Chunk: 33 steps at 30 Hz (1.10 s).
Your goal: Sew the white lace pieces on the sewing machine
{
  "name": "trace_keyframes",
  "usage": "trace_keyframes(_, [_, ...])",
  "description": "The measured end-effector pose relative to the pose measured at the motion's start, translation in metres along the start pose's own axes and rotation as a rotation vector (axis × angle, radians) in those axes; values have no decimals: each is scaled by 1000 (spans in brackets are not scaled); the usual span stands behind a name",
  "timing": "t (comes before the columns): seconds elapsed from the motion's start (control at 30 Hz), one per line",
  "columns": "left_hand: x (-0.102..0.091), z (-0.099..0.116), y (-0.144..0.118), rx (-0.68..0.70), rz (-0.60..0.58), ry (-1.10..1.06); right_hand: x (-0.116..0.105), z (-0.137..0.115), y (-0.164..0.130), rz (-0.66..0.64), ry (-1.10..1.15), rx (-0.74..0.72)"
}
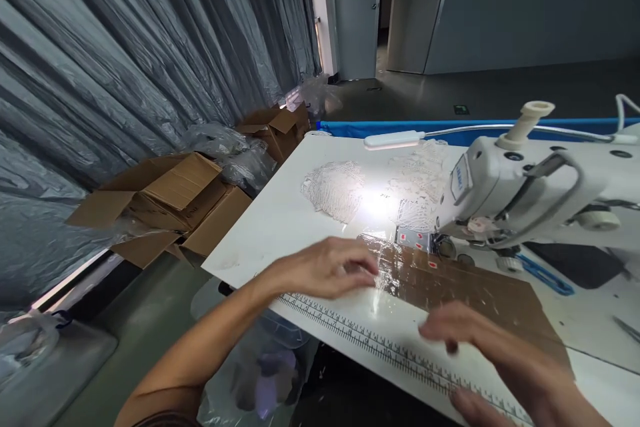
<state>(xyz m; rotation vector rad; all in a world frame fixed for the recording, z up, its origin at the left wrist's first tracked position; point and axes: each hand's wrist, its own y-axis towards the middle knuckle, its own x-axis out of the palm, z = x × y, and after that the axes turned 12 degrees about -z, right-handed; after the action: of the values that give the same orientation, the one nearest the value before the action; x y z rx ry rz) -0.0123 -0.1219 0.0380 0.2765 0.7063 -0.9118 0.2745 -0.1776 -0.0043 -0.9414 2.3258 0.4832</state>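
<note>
White surface [273,220] here, grey curtain [150,33] and cardboard boxes [183,183] off left, sewing machine [487,177] crowding the right; left hand [333,268], right hand [515,355], fingers loosely parted, both empty, near the brown sheet [495,293] lying on it!

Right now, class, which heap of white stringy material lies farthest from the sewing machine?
The leftmost heap, left of the bright glare; the other stringy material lies right of it, close to the sewing machine.

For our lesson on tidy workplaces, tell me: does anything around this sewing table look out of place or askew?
Left of the table, an open cardboard box has flaps splayed unevenly, with crumpled plastic heaped beside it, which looks untidy.
</note>
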Motion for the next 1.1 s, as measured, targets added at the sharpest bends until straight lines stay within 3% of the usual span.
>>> trace_keyframes(0.13, [22, 39, 26, 201, -175, 15, 0, 6, 18, -9, 80, 42])
trace_keyframes(0.23, [24, 45, 38, 196, -187, -53, 6, 13, 20, -58, 277, 15])
trace_keyframes(0.33, [18, 29, 46, 89, -87, -116, 5, 19, 19, -160, 432, 104])
trace_keyframes(0.43, [13, 1, 51, -38, 7, -105, -5, 29, 24, -189, 444, 229])
trace_keyframes(0.5, [13, -18, 54, -134, 48, -4, -12, 39, 29, -106, 329, 295])
trace_keyframes(0.63, [13, -43, 61, -242, 109, 421, -22, 61, 36, 85, -180, 382])
trace_keyframes(0.7, [11, -48, 66, -225, 128, 630, -24, 69, 37, 122, -380, 413])
trace_keyframes(0.77, [7, -51, 73, -135, 126, 703, -25, 74, 37, 116, -448, 451])
trace_keyframes(0.93, [-1, -54, 96, 173, -143, 387, -23, 77, 35, 187, -354, 523])
trace_keyframes(1.0, [-2, -58, 105, 194, -220, 279, -23, 78, 35, 187, -342, 514])
trace_keyframes(1.1, [-1, -65, 113, 169, -239, 199, -23, 80, 34, 165, -349, 467])
